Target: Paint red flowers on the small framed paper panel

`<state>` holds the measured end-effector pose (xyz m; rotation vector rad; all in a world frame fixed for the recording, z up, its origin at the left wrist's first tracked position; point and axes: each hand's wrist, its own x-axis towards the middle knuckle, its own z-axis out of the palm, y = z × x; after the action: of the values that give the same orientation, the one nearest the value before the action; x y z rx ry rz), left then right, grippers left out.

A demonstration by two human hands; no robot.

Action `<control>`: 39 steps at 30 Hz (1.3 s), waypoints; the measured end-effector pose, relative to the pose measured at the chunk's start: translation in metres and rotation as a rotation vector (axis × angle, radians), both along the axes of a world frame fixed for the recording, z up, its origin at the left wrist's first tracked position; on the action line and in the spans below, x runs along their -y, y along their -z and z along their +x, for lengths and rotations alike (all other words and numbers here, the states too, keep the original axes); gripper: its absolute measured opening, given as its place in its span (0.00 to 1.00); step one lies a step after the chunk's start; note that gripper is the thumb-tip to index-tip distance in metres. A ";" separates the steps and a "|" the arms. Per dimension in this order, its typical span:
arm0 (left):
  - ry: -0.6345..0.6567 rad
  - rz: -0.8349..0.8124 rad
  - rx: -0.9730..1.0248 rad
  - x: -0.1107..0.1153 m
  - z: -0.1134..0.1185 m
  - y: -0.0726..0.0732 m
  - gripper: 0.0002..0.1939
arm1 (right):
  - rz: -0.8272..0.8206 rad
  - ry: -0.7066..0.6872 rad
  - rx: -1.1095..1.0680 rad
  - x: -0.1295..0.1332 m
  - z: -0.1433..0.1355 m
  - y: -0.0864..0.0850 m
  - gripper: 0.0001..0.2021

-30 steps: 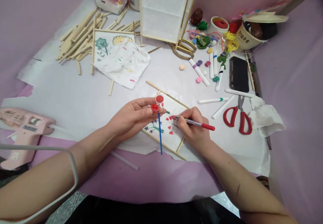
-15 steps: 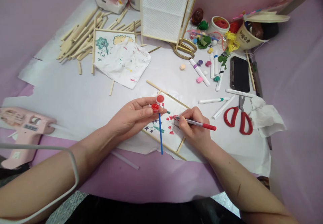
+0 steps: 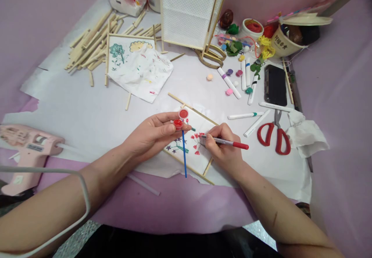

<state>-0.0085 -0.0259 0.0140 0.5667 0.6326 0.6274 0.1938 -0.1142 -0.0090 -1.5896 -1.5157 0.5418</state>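
My left hand [image 3: 157, 134] pinches a small open pot of red paint [image 3: 178, 123], its round lid [image 3: 183, 113] tilted up behind it. A thin blue brush [image 3: 184, 155] hangs down from the same fingers. In my right hand [image 3: 223, 147] is a red pen [image 3: 232, 143], its tip at the red flowers on a white panel [image 3: 205, 124] framed with wooden sticks. Purple stars and green stems also show on the panel, which both hands partly cover.
A pink glue gun [image 3: 35, 149] lies at left, its cable crossing my left forearm. Wooden sticks [image 3: 90, 44], a painted panel under a stained tissue [image 3: 142, 71] and a tall white frame [image 3: 188, 13] stand behind. Red scissors [image 3: 274, 134], markers and a phone [image 3: 275, 85] lie right.
The view has shifted very slightly. Both hands keep their holds, and the pen tip stays around the same red flowers.
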 end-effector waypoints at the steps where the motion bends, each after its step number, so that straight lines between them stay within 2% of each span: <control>1: 0.001 0.002 0.001 0.000 0.000 0.000 0.13 | 0.001 -0.002 -0.001 0.000 0.000 0.000 0.10; 5: 0.003 0.011 0.001 -0.001 0.000 0.001 0.13 | 0.043 0.004 -0.044 0.001 -0.001 0.001 0.09; 11: -0.018 0.008 -0.023 0.000 -0.001 0.003 0.15 | 0.396 0.060 -0.236 0.004 -0.002 0.005 0.05; 23: -0.061 0.063 0.069 0.004 0.000 -0.004 0.11 | 0.473 0.075 0.099 0.003 0.007 -0.006 0.06; 26: -0.068 0.075 0.076 0.004 0.000 -0.009 0.11 | 0.467 0.090 0.185 0.004 0.009 -0.008 0.09; 30: -0.065 0.104 0.091 0.004 -0.002 -0.012 0.11 | 0.406 0.089 0.322 0.002 0.020 -0.009 0.18; 39: -0.093 0.136 0.083 0.000 -0.004 -0.012 0.11 | 0.132 0.063 0.725 -0.004 0.066 -0.009 0.31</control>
<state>-0.0127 -0.0255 0.0257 0.6372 0.5435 0.7817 0.2596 -0.1107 0.0004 -1.8183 -1.9548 -0.2078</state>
